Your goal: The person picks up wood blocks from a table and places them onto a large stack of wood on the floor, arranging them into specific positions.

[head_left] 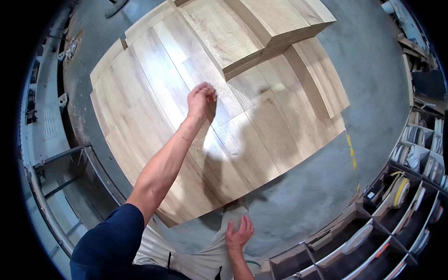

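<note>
Wood-grain floor planks [154,116] lie side by side in a broad, low stack in front of me. Over the middle of it hovers my left hand [200,101], its fingers curled into a loose fist with nothing visible in them. A taller pile of the same planks [221,35] rises just beyond that hand, at the far side. My right hand [239,235] is low by my body, beside my light trousers [205,254]. Its fingers are spread and hold nothing; whether it touches the cloth I cannot tell.
Another raised plank pile [319,77] sits at the stack's right edge. A dark compartment rack [364,242] with disc-shaped items stands at lower right. A metal frame [70,186] and long machine housing [46,116] line the left. Yellow marking [351,151] crosses the grey floor [378,93].
</note>
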The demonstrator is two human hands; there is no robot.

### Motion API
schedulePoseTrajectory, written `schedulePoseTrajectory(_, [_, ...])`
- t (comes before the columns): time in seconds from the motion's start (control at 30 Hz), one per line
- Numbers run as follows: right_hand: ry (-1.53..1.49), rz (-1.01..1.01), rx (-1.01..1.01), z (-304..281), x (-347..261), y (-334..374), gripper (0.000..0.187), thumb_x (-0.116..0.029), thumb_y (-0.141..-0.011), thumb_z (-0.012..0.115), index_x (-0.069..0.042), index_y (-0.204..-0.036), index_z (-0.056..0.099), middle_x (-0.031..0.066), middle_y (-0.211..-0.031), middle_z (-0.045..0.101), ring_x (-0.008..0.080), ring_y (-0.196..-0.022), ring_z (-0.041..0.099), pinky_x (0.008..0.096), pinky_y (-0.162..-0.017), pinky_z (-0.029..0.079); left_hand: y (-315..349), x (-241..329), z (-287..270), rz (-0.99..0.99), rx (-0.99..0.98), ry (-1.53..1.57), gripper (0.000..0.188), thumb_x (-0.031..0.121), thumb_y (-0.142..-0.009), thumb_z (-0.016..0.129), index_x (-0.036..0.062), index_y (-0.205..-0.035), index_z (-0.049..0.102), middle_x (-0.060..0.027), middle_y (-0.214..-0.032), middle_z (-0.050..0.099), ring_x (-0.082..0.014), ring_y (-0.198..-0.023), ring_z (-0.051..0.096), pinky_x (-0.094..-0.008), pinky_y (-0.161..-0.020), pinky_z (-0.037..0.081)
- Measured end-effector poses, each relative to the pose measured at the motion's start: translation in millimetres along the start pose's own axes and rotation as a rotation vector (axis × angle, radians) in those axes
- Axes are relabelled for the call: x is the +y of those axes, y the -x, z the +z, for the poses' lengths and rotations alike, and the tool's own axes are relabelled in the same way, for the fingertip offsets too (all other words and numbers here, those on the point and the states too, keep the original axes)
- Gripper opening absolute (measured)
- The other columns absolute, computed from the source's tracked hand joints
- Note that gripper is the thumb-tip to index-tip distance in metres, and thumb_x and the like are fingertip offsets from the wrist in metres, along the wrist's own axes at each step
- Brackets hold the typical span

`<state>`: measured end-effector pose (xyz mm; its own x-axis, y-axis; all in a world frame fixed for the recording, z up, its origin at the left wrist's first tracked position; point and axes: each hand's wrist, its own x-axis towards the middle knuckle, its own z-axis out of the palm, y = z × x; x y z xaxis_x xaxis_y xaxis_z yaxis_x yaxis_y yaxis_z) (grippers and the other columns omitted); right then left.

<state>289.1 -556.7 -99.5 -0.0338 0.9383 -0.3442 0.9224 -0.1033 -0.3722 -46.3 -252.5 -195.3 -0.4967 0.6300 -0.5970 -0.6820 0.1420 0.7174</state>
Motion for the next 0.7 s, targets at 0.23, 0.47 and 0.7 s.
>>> schedulePoseTrajectory(0.23, [-0.084,0.04,0.037,1,9,4,0.048,-0.035,-0.075,0.064,-0.001,-0.107,0.056,0.0147,-0.112,0.056,0.0335,-0.108,0.048,0.0467,-0.093,0.033,4,43,54,0.273,0.116,-0.107,0.035,-0.002,-0.084,0.043,-0.0034,-0.119,0.049,-0.0128,-0.113,0.051,-0.0205,-0.095,0.053,-0.0349,-0.083,0.049])
schedulePoseTrajectory(0.47, [-0.065,0.014,0.056,-3,13,2,0.045,-0.032,-0.074,0.066,0.0,-0.104,0.057,0.0164,-0.111,0.057,0.0348,-0.105,0.049,0.0447,-0.093,0.035,15,23,59,0.042,0.098,-0.292,0.023,0.002,-0.084,0.05,0.001,-0.106,0.051,-0.007,-0.095,0.055,-0.0186,-0.085,0.056,-0.0356,-0.076,0.05])
schedulePoseTrajectory(0.7, [-0.092,0.044,0.042,1,19,7,0.046,-0.035,-0.074,0.065,-0.002,-0.105,0.056,0.0137,-0.11,0.056,0.0335,-0.105,0.049,0.0463,-0.092,0.033,12,35,79,0.409,0.066,-0.366,0.033,-0.002,-0.076,0.051,-0.0033,-0.109,0.049,-0.0056,-0.094,0.053,-0.0147,-0.082,0.043,-0.0291,-0.077,0.037])
